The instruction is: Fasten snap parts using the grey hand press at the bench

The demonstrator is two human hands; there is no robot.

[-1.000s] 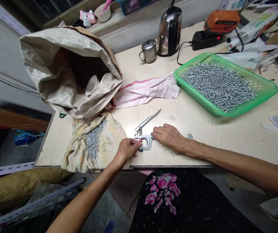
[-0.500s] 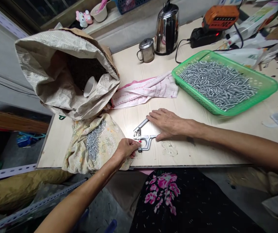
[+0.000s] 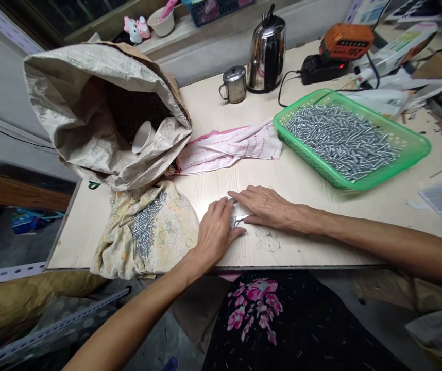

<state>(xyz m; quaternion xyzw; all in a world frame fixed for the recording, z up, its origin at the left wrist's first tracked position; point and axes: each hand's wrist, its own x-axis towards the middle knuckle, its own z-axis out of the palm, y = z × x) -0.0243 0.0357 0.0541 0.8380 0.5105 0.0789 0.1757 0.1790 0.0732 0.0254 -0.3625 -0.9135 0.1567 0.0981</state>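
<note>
Silver snap-fastener pliers (image 3: 241, 218) lie on the light wooden table, mostly covered by my hands. My right hand (image 3: 269, 206) is around their handles, fingers on the upper one and thumb by the lower. Wrapped over the head of the pliers is my left hand (image 3: 215, 229), its thumb pointing right; the jaws are hidden beneath it. Left of that hand, a yellowish floral cloth (image 3: 184, 219) bears a pile of small metal pins (image 3: 146, 226). More silver metal pins (image 3: 340, 136) fill a green plastic basket (image 3: 414, 157) at the right.
A large open sack (image 3: 58, 113) with a white cup (image 3: 143, 138) inside stands at the left. Behind my hands lies a pink-white towel (image 3: 232, 149). Farther back are a steel mug (image 3: 234, 85), an electric kettle (image 3: 265, 54) and an orange battery (image 3: 346, 41) on a charger.
My left hand has gone from pinching beside the lower jaw to covering the head of the pliers. My right hand has moved slightly down and closed the handles somewhat. The view has shifted a little.
</note>
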